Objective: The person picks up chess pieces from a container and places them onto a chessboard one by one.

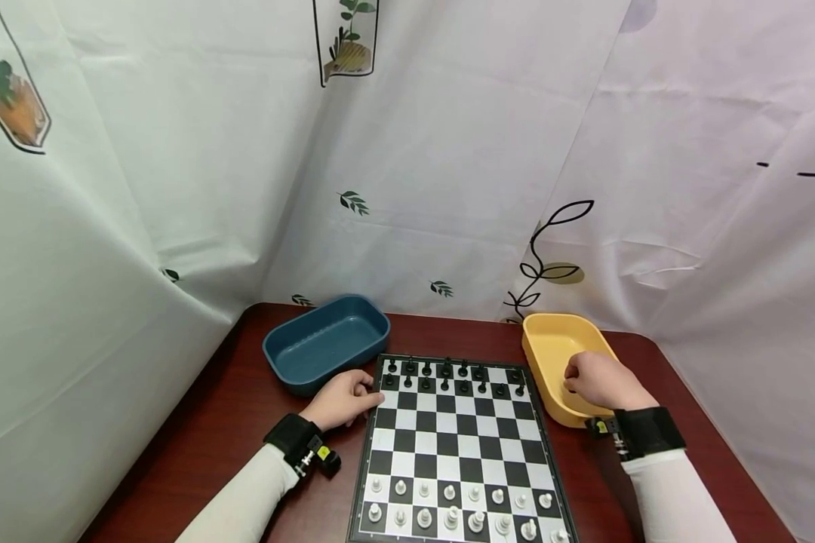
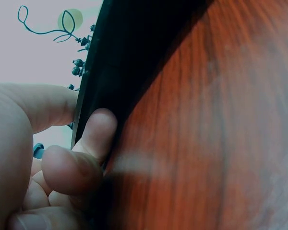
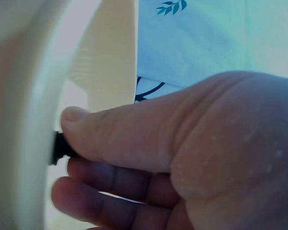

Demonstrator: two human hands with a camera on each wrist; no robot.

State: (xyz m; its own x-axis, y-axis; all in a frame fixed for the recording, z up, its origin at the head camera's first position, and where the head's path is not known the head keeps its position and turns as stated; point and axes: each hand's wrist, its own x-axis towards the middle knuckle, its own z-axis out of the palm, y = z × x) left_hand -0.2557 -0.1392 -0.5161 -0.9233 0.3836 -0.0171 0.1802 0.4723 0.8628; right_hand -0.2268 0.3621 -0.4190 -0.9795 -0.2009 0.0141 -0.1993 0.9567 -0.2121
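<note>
A black-and-white chessboard (image 1: pixel 458 445) lies on the table, with black chess pieces (image 1: pixel 444 384) in two rows at its far end and white chess pieces (image 1: pixel 452 517) in two rows at its near end. In the far row, one square near the right shows no piece. My left hand (image 1: pixel 342 400) holds the board's left edge, one digit on top and a fingertip (image 2: pixel 101 129) against its dark side. Inside the yellow bin (image 1: pixel 539 358), my right hand (image 1: pixel 601 381) pinches a black chess piece (image 3: pixel 62 148), mostly hidden by the thumb and fingers.
A blue bin (image 1: pixel 326 343) stands at the back left, just beyond my left hand. The dark red wooden table (image 1: pixel 312 475) ends at a white patterned curtain (image 1: pixel 448 188) behind and on both sides. The yellow bin stands close to the board's right edge.
</note>
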